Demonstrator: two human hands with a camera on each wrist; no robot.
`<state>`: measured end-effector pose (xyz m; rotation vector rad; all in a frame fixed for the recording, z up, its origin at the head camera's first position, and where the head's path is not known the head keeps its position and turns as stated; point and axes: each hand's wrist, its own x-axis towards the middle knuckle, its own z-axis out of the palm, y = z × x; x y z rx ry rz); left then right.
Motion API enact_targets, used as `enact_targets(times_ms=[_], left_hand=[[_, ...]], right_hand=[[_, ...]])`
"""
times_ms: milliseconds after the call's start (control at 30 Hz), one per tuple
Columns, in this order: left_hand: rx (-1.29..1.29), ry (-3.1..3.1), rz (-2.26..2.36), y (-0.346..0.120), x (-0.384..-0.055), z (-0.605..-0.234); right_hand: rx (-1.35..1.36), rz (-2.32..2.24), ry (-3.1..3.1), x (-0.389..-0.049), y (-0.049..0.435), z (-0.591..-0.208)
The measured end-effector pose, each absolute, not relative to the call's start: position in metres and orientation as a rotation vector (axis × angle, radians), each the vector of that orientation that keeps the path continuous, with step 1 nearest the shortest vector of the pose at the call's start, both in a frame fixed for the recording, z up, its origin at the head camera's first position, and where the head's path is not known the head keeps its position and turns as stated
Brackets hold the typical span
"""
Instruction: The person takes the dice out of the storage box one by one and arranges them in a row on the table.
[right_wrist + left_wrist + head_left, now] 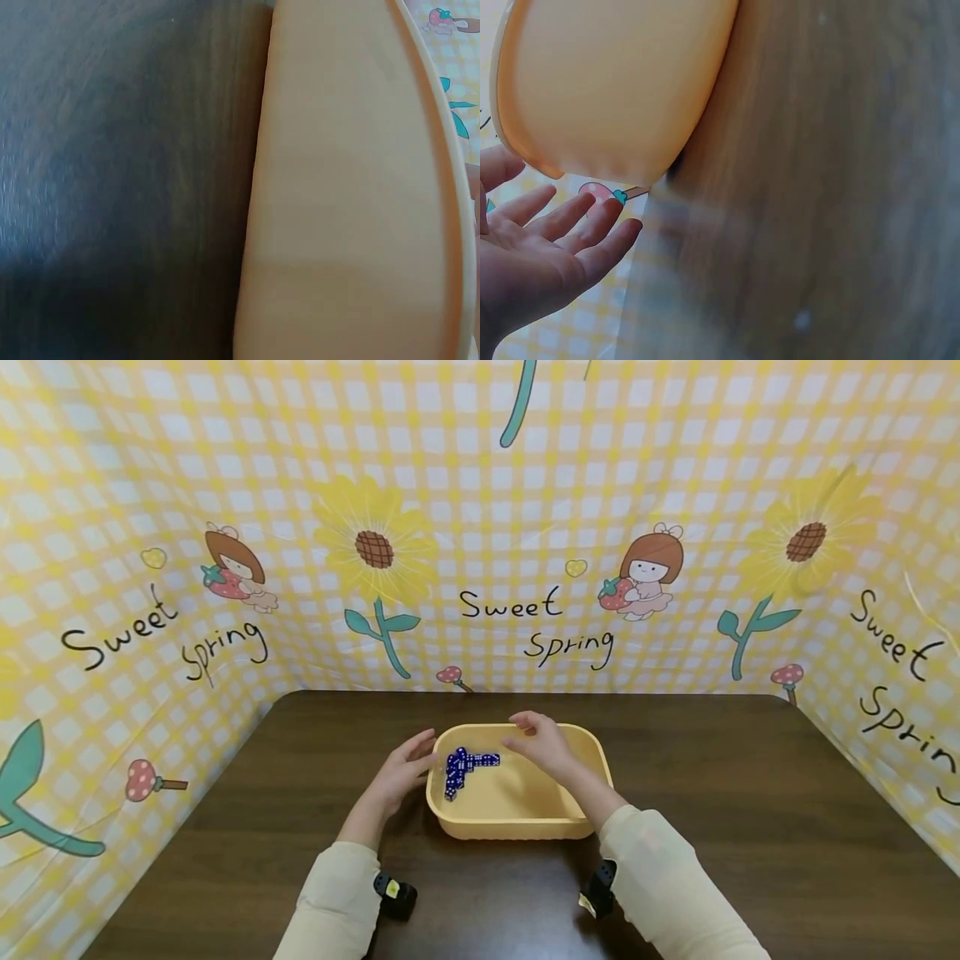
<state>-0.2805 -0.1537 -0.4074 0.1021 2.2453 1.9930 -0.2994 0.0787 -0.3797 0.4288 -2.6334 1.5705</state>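
One checked cloth (480, 485) walls the back and sides of the dark counter (255, 835), which leaves room to move left, right and in front of the yellow tub (528, 789). The tub's raised rim bounds the work. Loosely opened, the right hand (546, 748) hangs over the tub with nothing visible in it; the left hand (397, 777), fingers spread, is beside its left end, contact unclear. Blue dice (459, 767) lie gathered inside, toward that end, seemingly only partly lined up; what remains cannot be told.
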Motion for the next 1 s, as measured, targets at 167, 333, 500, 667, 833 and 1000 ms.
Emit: enact_targets(times_ms=[167,333,500,667,833,1000], left_hand=[[0.069,2.169,2.040,-0.154,-0.282,-0.411],[0.029,2.122,2.079,-0.153,-0.282,-0.413],[0.005,2.077,2.119,-0.152,-0.281,-0.415],[-0.007,2.054,2.130,-0.152,-0.282,-0.416],[-0.028,2.032,2.137,-0.152,-0.281,-0.416],[-0.025,1.999,2.158,-0.153,-0.279,-0.416]], right_hand=[[0.473,1.596,-2.659,-0.301,0.074,-0.385],[0.448,1.628,-2.676,-0.303,0.069,-0.390],[0.357,1.626,-2.707,-0.305,0.066,-0.393],[0.266,1.646,-2.737,-0.308,0.065,-0.394],[0.268,1.661,-2.702,-0.329,0.068,-0.422],[0.369,1.667,-2.649,-0.395,0.077,-0.503]])
